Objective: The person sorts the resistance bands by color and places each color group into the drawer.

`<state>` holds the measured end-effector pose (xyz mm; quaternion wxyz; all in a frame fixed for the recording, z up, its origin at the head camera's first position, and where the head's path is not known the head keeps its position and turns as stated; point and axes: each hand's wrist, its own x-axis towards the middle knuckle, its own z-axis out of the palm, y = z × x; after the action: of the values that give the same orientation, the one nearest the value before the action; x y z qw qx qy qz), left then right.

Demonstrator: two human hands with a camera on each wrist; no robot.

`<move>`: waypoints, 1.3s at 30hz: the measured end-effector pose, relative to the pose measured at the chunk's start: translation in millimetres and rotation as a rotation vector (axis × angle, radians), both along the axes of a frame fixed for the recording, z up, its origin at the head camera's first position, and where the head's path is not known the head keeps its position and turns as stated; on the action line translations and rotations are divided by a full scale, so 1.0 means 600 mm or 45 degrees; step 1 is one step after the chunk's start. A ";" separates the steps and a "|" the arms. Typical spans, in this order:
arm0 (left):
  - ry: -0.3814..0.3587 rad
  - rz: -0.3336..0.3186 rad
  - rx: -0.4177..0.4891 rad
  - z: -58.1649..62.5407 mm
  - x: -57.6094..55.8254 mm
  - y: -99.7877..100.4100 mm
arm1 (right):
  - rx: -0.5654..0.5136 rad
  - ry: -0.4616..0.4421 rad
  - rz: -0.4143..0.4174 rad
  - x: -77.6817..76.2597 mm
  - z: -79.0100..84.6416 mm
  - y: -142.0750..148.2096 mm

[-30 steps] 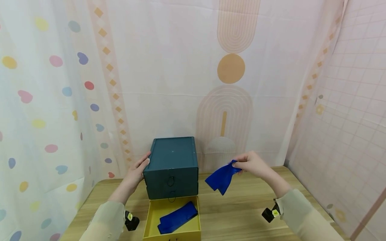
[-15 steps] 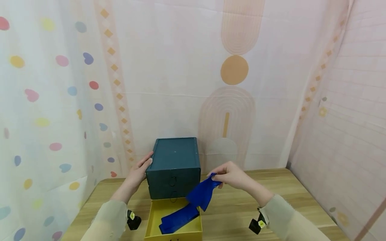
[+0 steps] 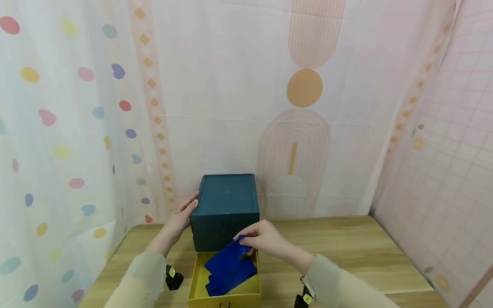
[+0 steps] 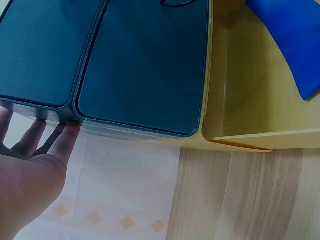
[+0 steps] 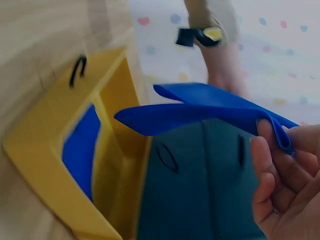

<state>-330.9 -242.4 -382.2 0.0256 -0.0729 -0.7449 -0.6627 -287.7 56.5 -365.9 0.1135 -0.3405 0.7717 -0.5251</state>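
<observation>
A dark teal drawer cabinet (image 3: 229,194) stands at the back of the table, its yellow bottom drawer (image 3: 244,300) pulled out. My left hand (image 3: 179,220) rests on the cabinet's left side, fingers extended along it, as the left wrist view also shows. Thumb and fingers of my right hand (image 3: 265,239) pinch one end of a folded, smooth blue strip (image 5: 200,110), like a flat resistance band. Its loose end hangs over the drawer in the head view. Another blue strip (image 5: 82,150) lies flat inside the drawer, partly covered by the held one in the head view.
The wooden table (image 3: 327,252) extends to both sides of the cabinet. A patterned curtain (image 3: 215,107) hangs close behind it. Dark loop handles (image 5: 166,157) stick out from the teal drawer fronts, and another handle (image 5: 77,70) from the yellow one.
My right hand has carried the blue strip leftward and down from beside the cabinet to over the yellow drawer. My left hand stays on the cabinet's side. The head view has shifted slightly.
</observation>
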 end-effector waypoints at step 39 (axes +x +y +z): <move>0.007 0.005 0.005 -0.001 0.007 0.004 | 0.365 -0.100 -0.171 0.019 -0.155 -0.037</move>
<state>-326.9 -240.2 -382.7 0.0292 -0.0731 -0.7435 -0.6640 -276.4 34.2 -459.2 0.1554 -0.2476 0.8548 -0.4288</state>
